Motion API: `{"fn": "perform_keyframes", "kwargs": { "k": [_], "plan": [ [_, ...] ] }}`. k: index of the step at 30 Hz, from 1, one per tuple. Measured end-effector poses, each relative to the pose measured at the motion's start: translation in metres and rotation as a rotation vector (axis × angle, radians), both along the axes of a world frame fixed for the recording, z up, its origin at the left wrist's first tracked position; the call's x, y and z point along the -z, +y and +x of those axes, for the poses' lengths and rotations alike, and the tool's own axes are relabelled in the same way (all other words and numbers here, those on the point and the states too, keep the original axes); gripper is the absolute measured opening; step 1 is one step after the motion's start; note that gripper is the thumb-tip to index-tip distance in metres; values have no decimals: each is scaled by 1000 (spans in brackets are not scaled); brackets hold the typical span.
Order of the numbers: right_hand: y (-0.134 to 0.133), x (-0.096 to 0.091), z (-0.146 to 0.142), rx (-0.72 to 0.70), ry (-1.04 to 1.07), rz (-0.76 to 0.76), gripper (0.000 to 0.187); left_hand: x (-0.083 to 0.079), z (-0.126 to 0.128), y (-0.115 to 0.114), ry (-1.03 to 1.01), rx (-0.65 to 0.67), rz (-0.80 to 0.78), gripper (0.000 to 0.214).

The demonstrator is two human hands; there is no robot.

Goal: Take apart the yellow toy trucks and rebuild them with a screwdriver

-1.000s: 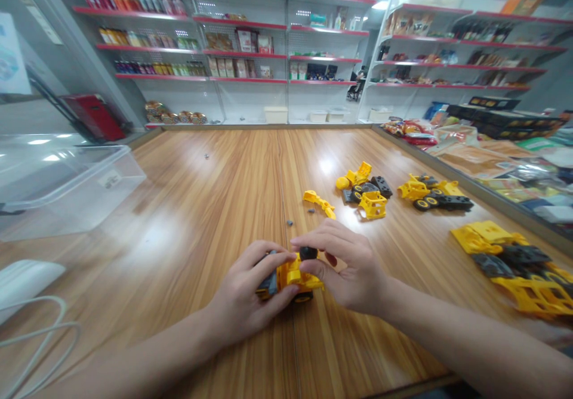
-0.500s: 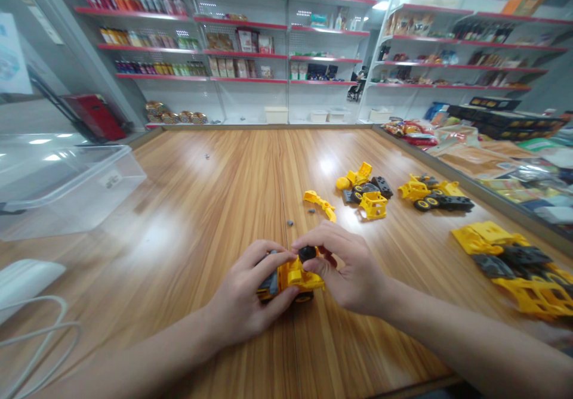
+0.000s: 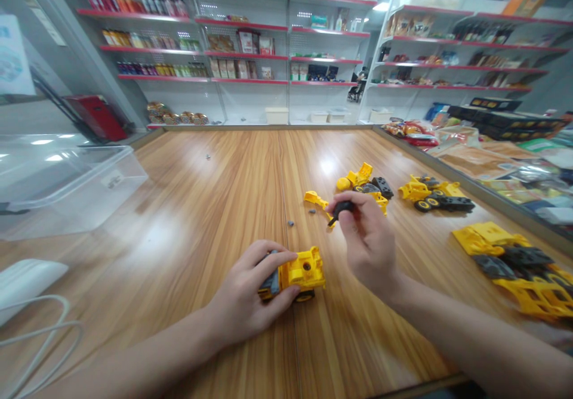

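Note:
A yellow and grey toy truck (image 3: 308,269) stands on the wooden table, a round dark hole showing in its top. Wrapped around its grey end is my left hand (image 3: 255,291), thumb on the near side and fingers over the top. My right hand (image 3: 369,244) grips a small black screwdriver (image 3: 342,208), its tip pointing down and left, apart from the truck. Beneath that tip lies a yellow toy arm (image 3: 316,198), partly covered by the hand. Two small grey pieces, one of them a grey bit (image 3: 290,223), rest nearby.
Yellow and black toy vehicle parts (image 3: 364,181) lie beyond my right hand, with another toy vehicle (image 3: 434,193) and more parts (image 3: 514,268) farther right. A clear plastic bin (image 3: 89,190) and a white device with a cable (image 3: 31,280) sit at left. Stocked shelves stand behind.
My right hand has lifted the black screwdriver off the truck and moved up and to the right, uncovering the hole. The left hand stays on the truck.

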State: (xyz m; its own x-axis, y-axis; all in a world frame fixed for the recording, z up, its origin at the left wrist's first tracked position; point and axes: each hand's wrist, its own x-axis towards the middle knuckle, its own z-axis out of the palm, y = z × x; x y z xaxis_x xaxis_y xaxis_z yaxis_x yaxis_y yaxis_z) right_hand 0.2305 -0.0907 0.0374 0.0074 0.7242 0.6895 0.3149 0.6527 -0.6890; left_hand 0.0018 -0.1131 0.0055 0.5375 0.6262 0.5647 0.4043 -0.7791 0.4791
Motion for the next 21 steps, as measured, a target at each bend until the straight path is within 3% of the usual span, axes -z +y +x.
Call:
{"fn": "perform_keyframes", "kwargs": {
  "k": [3, 7, 12, 21],
  "plan": [
    [22, 4, 19, 148, -151, -50, 21, 0, 0, 0, 8, -2, -19, 42],
    [49, 20, 43, 342, -512, -302, 23, 3, -1, -1, 8, -12, -10, 42],
    [62, 35, 57, 408, -617, -449, 35, 4, -4, -2, 35, -103, 70, 41],
    [61, 30, 53, 461, -672, -561, 24, -1, -7, -3, 21, -115, 69, 39]
  ]
}}
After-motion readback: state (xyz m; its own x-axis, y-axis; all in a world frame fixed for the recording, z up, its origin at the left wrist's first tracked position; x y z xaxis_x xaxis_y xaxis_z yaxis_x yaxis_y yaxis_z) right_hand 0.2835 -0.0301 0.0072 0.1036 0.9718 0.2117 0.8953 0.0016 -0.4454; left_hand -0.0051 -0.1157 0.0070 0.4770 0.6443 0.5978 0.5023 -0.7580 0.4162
